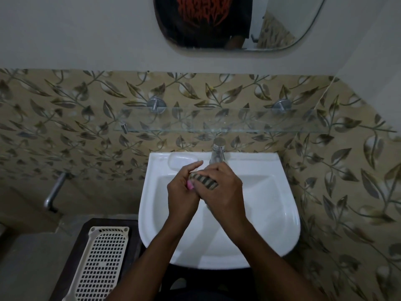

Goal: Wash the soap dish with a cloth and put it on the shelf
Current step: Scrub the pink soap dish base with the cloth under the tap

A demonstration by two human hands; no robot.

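Note:
Both hands meet over the white sink (288, 216), just in front of the tap (218, 149). My left hand (183, 190) grips a small pink object, which seems to be the soap dish (190, 185); only a pink edge shows between the fingers. My right hand (225, 192) presses a striped beige-and-dark cloth (205, 181) against that pink object. A glass shelf (217, 126) is fixed to the tiled wall above the tap and holds nothing.
A pale rounded soap recess or tray (181, 162) sits on the sink's back left rim. A cream perforated plastic basket (104, 257) lies on a dark stand at the lower left. A metal pipe (54, 191) juts from the left wall. A mirror (227, 22) hangs above.

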